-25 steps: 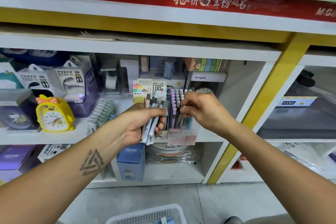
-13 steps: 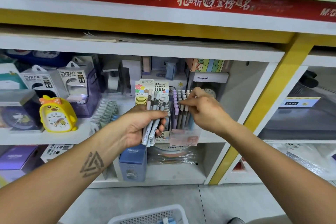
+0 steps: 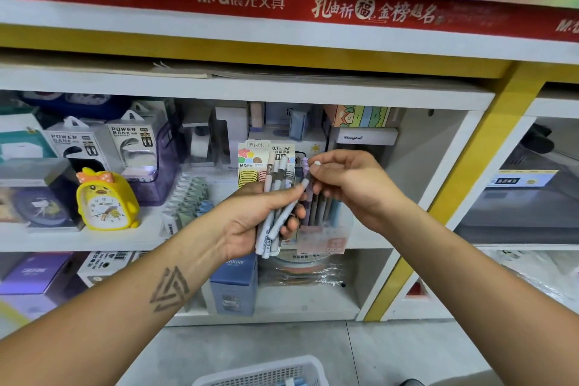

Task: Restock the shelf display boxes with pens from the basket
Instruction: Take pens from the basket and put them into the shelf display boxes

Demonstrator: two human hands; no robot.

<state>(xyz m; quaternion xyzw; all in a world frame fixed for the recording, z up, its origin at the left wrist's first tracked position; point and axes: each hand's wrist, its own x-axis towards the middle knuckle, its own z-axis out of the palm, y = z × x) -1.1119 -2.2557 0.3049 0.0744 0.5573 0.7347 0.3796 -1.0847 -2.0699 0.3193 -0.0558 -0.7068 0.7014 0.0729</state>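
Note:
My left hand (image 3: 247, 219) grips a bundle of pale grey and pink pens (image 3: 275, 197), held upright in front of the middle shelf. One pale pen (image 3: 286, 210) slants out of the bundle toward the right. My right hand (image 3: 354, 185) pinches that pen's top end with curled fingers. Just behind the hands stands the clear display box (image 3: 324, 240), with purple, grey and blue pens upright in it. The white basket (image 3: 260, 374) shows at the bottom edge, with blue pens inside.
A yellow duck clock (image 3: 106, 200) and power bank boxes (image 3: 131, 144) fill the shelf at left. A blue carton (image 3: 233, 285) stands on the lower shelf. A yellow post (image 3: 451, 194) divides the shelf units. Grey floor lies below.
My right hand has left the pens in the display box and come across to the bundle, where one pen now tilts out. My left hand has stayed put.

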